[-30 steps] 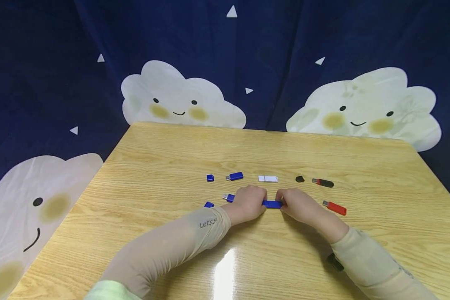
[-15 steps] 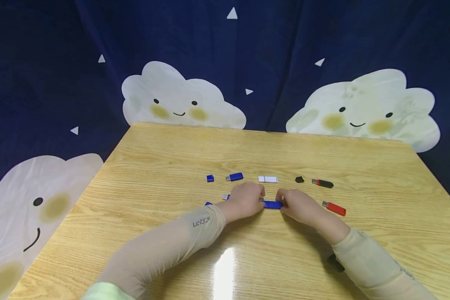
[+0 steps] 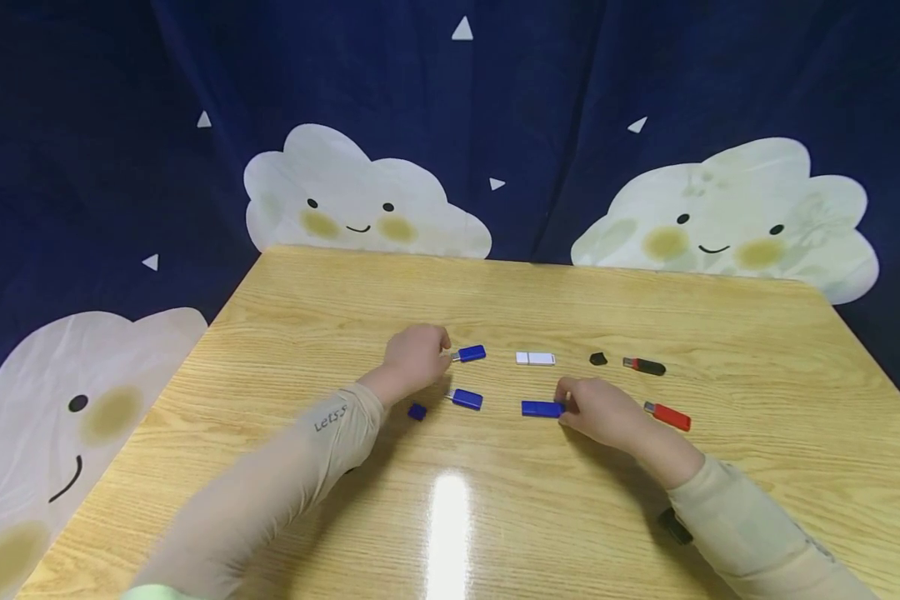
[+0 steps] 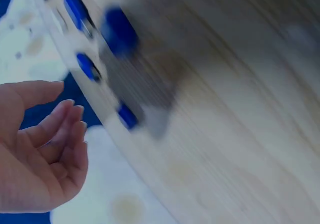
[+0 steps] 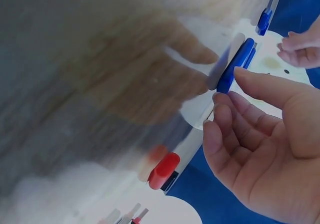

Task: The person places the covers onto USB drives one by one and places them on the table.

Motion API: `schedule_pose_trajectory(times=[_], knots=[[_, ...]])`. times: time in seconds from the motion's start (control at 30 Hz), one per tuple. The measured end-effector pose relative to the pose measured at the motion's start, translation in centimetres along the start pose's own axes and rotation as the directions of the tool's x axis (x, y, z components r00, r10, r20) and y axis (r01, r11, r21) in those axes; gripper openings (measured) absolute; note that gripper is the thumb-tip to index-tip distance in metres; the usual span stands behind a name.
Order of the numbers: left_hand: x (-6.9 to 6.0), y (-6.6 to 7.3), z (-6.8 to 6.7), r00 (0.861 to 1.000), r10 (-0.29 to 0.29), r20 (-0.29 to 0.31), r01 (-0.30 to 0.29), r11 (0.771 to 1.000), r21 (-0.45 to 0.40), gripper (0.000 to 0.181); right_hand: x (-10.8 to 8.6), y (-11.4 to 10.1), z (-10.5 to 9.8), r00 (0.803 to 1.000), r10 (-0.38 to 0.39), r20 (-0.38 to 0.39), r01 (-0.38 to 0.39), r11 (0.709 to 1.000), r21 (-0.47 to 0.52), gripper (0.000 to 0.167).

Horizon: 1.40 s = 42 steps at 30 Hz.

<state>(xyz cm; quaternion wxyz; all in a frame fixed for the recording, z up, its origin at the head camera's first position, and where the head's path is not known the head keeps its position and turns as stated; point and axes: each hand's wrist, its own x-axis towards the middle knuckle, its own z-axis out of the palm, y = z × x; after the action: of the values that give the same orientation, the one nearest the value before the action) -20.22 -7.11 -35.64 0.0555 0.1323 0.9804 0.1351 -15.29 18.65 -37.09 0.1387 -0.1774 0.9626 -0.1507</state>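
My left hand (image 3: 415,357) hovers at the left end of the back row, beside the metal plug of a blue USB stick (image 3: 472,353). In the left wrist view its thumb and fingers are apart with nothing between them, and a small blue cap (image 4: 127,116) lies near the fingertips. My right hand (image 3: 603,412) pinches the right end of a capped blue stick (image 3: 542,409) lying on the table; the right wrist view shows thumb and fingertips at the end of this stick (image 5: 236,66). Between the hands lies another blue stick (image 3: 467,399) with its plug bare.
A second blue cap (image 3: 417,412) lies below my left hand. Farther back are a white stick (image 3: 536,358), a black cap (image 3: 598,358) and a black-and-red stick (image 3: 645,366). The red stick (image 3: 669,416) lies right of my right hand. A cloud-patterned curtain (image 3: 532,125) hangs behind the table.
My left hand has let go of the capped blue stick and moved left and back to the back row, uncovering the front blue stick. My right hand has stayed at the capped stick.
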Motion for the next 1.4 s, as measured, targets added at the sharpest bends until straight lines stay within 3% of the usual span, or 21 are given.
schedule_pose_trajectory(times=[0.13, 0.27, 0.5, 0.7, 0.83, 1.03, 1.23, 1.4], knots=[[0.3, -2.2, -0.2, 0.998, -0.062, 0.03, 0.061, 0.998, 0.035, 0.024, -0.1, 0.0, 0.0, 1.0, 0.005, 0.0, -0.005, 1.0, 0.01, 0.011], [0.6, -3.5, 0.1, 0.993, -0.086, 0.075, 0.084, 0.996, 0.025, 0.02, -0.2, 0.0, -0.1, 1.0, 0.007, -0.003, -0.007, 1.0, 0.011, 0.01], [0.8, -3.9, 0.5, 0.992, -0.095, 0.083, 0.095, 0.995, 0.006, 0.011, -0.1, -0.2, -0.3, 1.0, 0.007, -0.006, -0.007, 1.0, 0.024, 0.012], [0.4, -4.0, 0.5, 0.992, -0.089, 0.092, 0.089, 0.996, -0.001, 0.005, 0.8, -0.9, -0.6, 0.999, 0.011, -0.039, -0.012, 0.999, -0.039, 0.016], [0.2, -4.1, 0.5, 0.993, -0.086, 0.085, 0.086, 0.996, -0.006, 0.003, 2.2, -2.0, -1.0, 0.996, -0.017, -0.083, 0.011, 0.998, -0.068, 0.021], [-0.1, -4.3, 0.7, 0.993, -0.091, 0.081, 0.092, 0.996, -0.018, 0.008, 5.2, -4.2, -0.9, 0.98, -0.134, -0.147, 0.113, 0.983, -0.144, 0.027], [-0.5, -4.4, 0.5, 0.992, -0.101, 0.077, 0.102, 0.995, -0.01, 0.009, 8.7, -6.0, -0.1, 0.975, -0.199, -0.104, 0.169, 0.956, -0.24, 0.034], [-0.7, -4.1, 0.6, 0.993, -0.092, 0.078, 0.094, 0.996, -0.012, 0.011, 10.7, -6.6, 0.3, 0.984, -0.174, -0.048, 0.155, 0.95, -0.269, 0.031]])
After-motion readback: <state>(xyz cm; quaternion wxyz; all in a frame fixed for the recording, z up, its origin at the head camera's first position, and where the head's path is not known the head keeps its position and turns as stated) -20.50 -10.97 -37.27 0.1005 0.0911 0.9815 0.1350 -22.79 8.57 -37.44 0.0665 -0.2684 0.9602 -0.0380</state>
